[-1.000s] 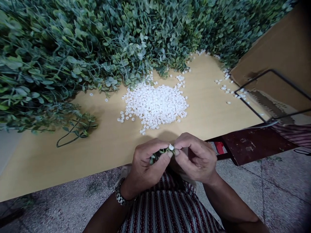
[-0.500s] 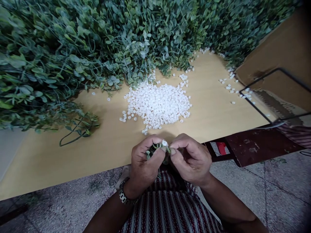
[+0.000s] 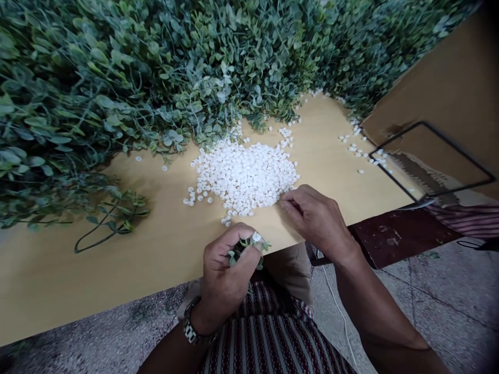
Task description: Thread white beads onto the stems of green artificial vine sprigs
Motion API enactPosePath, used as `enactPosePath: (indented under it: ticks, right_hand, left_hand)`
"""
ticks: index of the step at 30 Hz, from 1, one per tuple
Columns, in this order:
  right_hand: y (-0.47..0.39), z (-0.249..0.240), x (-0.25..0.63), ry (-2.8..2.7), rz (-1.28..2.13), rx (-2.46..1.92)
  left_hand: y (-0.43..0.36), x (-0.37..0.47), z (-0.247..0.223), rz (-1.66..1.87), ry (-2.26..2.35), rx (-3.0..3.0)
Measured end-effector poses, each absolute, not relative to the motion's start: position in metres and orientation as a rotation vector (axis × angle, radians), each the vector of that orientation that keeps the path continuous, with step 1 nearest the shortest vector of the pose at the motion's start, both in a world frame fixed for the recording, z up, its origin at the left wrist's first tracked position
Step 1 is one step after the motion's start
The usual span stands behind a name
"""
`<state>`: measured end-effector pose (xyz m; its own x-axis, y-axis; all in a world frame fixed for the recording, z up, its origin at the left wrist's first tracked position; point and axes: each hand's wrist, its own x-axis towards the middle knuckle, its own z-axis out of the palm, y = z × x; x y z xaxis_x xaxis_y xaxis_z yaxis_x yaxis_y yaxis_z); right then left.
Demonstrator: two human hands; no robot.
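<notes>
My left hand (image 3: 230,267) is closed around a sprig of artificial leaves (image 3: 265,245), just in front of the table's near edge. A small white bead-like piece (image 3: 256,237) sits at the sprig's top, beside my left thumb. My right hand (image 3: 317,215) is at the near right edge of a heap of small white bead-like pieces (image 3: 249,174). Its thumb and index finger are pressed together and the other fingers are curled. Whatever may be between those fingertips is hidden.
A thick bank of artificial greenery (image 3: 156,78) covers the back of the table (image 3: 167,218). One looped stem (image 3: 93,246) lies at left. At right are a cardboard piece (image 3: 448,88), a thin black wire frame (image 3: 456,148) and several scattered white pieces (image 3: 356,149).
My right hand has left the sprig and moved up and right to the edge of the white heap. My left hand still holds the sprig. The view has shifted slightly.
</notes>
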<state>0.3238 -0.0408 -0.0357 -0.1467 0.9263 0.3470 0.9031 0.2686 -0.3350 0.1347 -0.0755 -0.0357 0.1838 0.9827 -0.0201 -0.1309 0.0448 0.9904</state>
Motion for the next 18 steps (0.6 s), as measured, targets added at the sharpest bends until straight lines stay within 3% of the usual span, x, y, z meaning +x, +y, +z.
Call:
enactPosePath:
  ticks: [4,10,18]
  right_hand:
    - [-0.05,-0.035,0.318,-1.868,0.247,-1.526]
    - [-0.076,-0.029,0.302,-1.35,1.126,-0.996]
    - [-0.087,-0.042,0.281,-0.974,1.372,-0.855]
  left_hand:
    - [-0.075,0.135,-0.035,1.126,0.972,1.165]
    - [-0.076,0.134,-0.035,1.184,0.894,1.214]
    - [-0.078,0.134,-0.033,1.231,0.824,1.323]
